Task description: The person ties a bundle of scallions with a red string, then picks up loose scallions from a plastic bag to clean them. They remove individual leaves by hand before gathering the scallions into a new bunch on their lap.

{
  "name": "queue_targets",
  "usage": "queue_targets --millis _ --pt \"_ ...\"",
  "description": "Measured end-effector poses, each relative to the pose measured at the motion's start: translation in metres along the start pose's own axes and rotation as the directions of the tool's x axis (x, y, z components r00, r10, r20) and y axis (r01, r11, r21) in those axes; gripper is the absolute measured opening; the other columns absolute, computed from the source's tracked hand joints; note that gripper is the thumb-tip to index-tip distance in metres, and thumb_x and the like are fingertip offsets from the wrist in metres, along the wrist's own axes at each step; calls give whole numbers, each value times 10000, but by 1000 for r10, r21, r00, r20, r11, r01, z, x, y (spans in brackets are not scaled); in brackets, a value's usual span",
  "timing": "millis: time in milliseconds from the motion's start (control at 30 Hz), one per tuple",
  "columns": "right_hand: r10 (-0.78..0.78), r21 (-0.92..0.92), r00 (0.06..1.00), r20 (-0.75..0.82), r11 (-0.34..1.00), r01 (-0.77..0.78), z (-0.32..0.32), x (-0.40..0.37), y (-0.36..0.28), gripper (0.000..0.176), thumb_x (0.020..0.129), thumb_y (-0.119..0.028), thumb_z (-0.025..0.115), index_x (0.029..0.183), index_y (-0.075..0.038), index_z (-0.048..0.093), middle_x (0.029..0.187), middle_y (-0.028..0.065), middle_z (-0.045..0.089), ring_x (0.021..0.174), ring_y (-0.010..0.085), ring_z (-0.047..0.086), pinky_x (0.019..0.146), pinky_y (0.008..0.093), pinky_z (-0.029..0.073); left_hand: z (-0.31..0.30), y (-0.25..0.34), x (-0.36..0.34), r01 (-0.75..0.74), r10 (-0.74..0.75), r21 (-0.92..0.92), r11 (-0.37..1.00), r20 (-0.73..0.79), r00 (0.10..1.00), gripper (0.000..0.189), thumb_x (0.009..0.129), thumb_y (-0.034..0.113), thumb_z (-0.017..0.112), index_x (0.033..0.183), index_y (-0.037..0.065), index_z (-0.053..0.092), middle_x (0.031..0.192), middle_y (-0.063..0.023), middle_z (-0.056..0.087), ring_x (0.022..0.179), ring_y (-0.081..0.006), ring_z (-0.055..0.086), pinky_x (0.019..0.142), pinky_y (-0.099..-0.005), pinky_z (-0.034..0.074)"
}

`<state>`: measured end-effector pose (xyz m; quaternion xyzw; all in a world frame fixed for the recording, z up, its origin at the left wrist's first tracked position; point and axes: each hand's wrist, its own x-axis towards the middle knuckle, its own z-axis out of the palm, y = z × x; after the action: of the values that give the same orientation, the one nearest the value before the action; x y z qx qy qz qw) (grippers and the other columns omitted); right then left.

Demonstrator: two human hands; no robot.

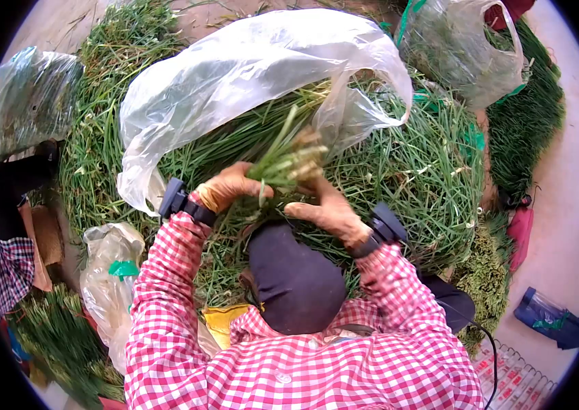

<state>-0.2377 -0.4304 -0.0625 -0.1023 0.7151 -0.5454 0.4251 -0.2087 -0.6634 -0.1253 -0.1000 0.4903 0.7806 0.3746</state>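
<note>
My left hand (pixel 230 186) is closed around a bunch of green chive-like stalks (pixel 277 169). The pale cut ends of the bunch point up and right, smeared by motion. At its right side my right hand (pixel 332 212) is spread, thumb apart, with the fingertips right at the pale ends and partly hidden behind them. Just beyond both hands lies a large clear plastic bag (pixel 221 75), its mouth facing me, with long green stalks (pixel 235 140) inside. Loose green leaves (pixel 412 178) are heaped under and around the hands.
A dark rounded cloth-covered shape (pixel 296 280) sits below my hands. Filled plastic bags stand at far left (pixel 33 99) and top right (pixel 460 51). Bundled greens (pixel 525 116) line the right side. Another person's checked sleeve (pixel 6 263) shows at left, near a crumpled bag (pixel 108 266).
</note>
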Motion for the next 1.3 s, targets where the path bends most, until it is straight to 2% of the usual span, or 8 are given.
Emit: queue_targets --millis 133,233,433,633,700,900,967,1300 --pt "-45 559 950 -310 799 220 28 25 13 623 777 -53 733 1322 -34 432 1197 75 559 1111 164 522 951 296 429 42 -22 26 -328 327 577 748 109 939 688 687 420 768 1148 -48 564 1042 -138 650 973 -253 594 888 -342 451" --pt "-96 468 847 -523 798 380 19 31 10 299 813 -45 693 1098 -28 606 1024 56 640 912 142 619 822 255 505 36 30 16 72 -192 914 400 7 981 870 654 578 735 1261 1 501 1073 -183 638 1059 -304 575 943 -358 426" --pt "-325 416 854 -406 766 490 -47 5 -28 350 868 -108 629 1186 7 540 976 95 651 742 134 625 726 291 533 -17 157 -10 -238 371 650 722 -73 926 577 824 459 635 1212 39 557 1207 -121 593 1056 -192 579 911 -305 453" --pt "-19 219 959 283 975 -46 -14 73 -59 622 845 -95 601 1402 -50 327 695 47 610 604 122 583 634 272 522 -52 252 11 -703 830 479 526 -106 548 565 917 448 511 1310 47 450 1206 -111 588 1098 -200 562 922 -331 451" --pt "276 343 961 36 899 -271 -34 121 -18 205 844 -187 633 962 -22 600 682 91 640 591 188 613 614 282 521 -58 253 8 -699 864 542 467 -112 491 552 931 416 499 1335 49 415 1232 -110 574 1084 -196 573 917 -326 460" --pt "225 589 764 -605 772 240 -124 102 6 192 839 -112 575 1002 -19 534 888 117 659 683 147 635 532 309 560 -24 192 10 -386 636 585 713 -308 707 297 838 286 678 1035 65 659 967 -35 678 914 -126 613 872 -292 473" --pt "179 655 966 -188 756 -13 -127 89 10 374 842 -101 573 1161 60 465 1031 176 631 805 239 659 629 361 580 -27 147 45 -103 337 586 804 -305 891 369 783 254 741 1086 69 643 992 -50 668 962 -149 601 883 -307 460" --pt "172 533 785 -595 816 225 -77 186 103 365 782 -224 731 1042 -1 602 971 54 587 906 134 523 834 275 429 -26 41 151 135 881 980 146 -191 434 294 884 214 562 1122 41 579 811 -194 617 758 -383 590 700 -453 459"
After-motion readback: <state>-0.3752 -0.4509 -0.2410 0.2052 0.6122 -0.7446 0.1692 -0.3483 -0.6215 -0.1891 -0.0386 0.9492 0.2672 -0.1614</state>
